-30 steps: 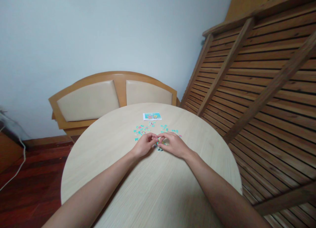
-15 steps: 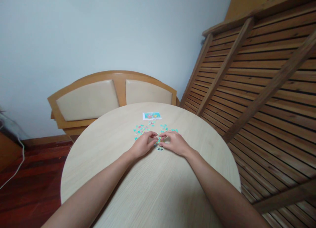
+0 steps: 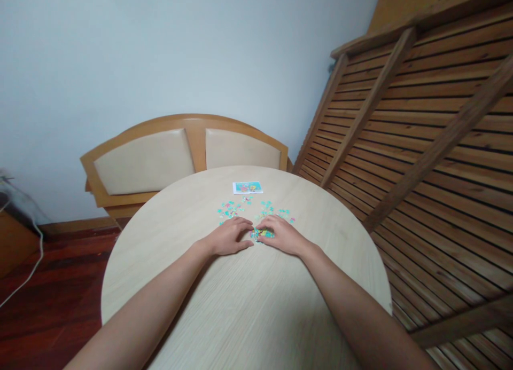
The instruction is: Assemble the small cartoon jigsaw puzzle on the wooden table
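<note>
A small patch of joined jigsaw pieces (image 3: 265,234), turquoise and yellow, lies flat on the table in front of me. Curved around it from the right is my right hand (image 3: 282,235), its thumb on the near edge and its fingertips at the far edge. My left hand (image 3: 229,237) rests just left of the patch, thumb and fingers apart, with nothing visible between them. Beyond my hands lie loose jigsaw pieces (image 3: 229,209) in turquoise, pink and white. More loose pieces (image 3: 266,207) spread behind my right hand, partly hidden by it.
A picture card (image 3: 248,187) with a turquoise print lies at the back of the round wooden table (image 3: 188,300). Behind the table stands a padded headboard (image 3: 144,162) against the wall. A slatted wooden panel (image 3: 425,140) leans on the right.
My hands have drawn slightly apart and lower. My left fingers have spread from a near pinch, and more of the joined patch shows within my right hand's curve.
</note>
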Demonstrator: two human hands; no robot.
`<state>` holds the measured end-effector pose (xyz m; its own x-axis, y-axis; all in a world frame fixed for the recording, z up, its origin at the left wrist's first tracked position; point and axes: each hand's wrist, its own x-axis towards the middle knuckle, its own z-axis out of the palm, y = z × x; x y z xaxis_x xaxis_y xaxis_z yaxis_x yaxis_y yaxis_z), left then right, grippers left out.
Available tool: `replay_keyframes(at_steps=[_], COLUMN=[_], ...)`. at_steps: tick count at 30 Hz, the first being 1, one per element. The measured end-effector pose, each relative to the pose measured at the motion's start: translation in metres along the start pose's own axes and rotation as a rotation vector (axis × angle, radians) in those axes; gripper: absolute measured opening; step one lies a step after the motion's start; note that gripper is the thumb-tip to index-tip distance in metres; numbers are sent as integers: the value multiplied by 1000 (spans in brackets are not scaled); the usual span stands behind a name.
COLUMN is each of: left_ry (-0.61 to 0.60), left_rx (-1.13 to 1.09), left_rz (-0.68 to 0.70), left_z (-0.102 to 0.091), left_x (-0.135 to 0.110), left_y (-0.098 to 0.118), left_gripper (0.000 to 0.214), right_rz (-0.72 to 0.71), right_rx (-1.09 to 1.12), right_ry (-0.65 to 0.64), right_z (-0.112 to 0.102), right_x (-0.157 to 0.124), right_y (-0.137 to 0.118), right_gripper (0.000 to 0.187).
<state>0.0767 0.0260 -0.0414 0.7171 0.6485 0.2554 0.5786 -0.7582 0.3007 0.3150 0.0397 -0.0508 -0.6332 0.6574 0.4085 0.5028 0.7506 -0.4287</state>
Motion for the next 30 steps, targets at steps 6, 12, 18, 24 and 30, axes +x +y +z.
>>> replay_keyframes(at_steps=[6,12,18,24,30], left_ry=[5,-8,-2,3,1], left_rx=[-8,-12,-18,-22,-26], left_rz=[-7,-16,-16,-20,-19], left_z=[1,0,-2,-1,0], left_x=[-1,-1,0,-1,-1], left_y=[-1,0,1,0,0], left_gripper=[42,42,42,42,41], right_rz=[11,8,0,-6,-20], right_rx=[-3,-4,2,1,-7], right_ry=[-11,-29,-43,-27,-20], right_z=[3,3,1,-5,-7], right_x=[0,0,-1,0,0], right_y=[0,1,1,-2,0], right_gripper=[22,21,22,16,15])
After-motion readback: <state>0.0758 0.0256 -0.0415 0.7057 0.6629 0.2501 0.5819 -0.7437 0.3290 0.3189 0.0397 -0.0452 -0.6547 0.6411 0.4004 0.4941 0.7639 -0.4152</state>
